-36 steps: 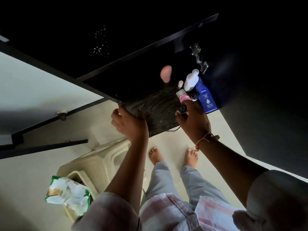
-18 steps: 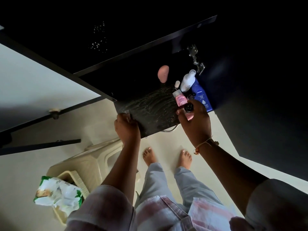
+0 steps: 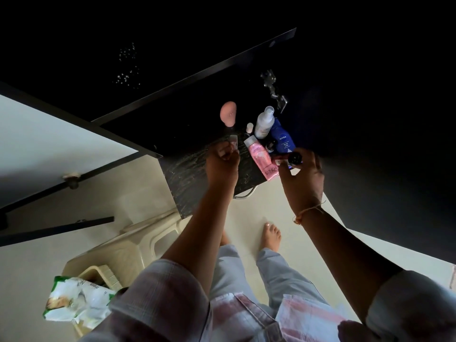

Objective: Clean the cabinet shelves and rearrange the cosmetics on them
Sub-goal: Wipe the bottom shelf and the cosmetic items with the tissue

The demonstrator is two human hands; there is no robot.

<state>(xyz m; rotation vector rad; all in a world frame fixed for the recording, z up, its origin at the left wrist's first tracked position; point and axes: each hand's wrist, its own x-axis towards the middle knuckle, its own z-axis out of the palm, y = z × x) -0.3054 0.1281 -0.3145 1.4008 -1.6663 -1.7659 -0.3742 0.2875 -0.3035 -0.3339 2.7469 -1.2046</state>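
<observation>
My left hand (image 3: 223, 166) has its grip closed on a small vial (image 3: 233, 140). The right hand (image 3: 303, 178) pinches a dark little bottle (image 3: 294, 159), both over the shelf (image 3: 197, 174). Just beside lie a pink tube (image 3: 261, 159), marked POND'S, and a blue bottle (image 3: 282, 139), marked NIVEA. The shelf shows wipe streaks, so I judge cleaning done and arranging half finished.
</observation>
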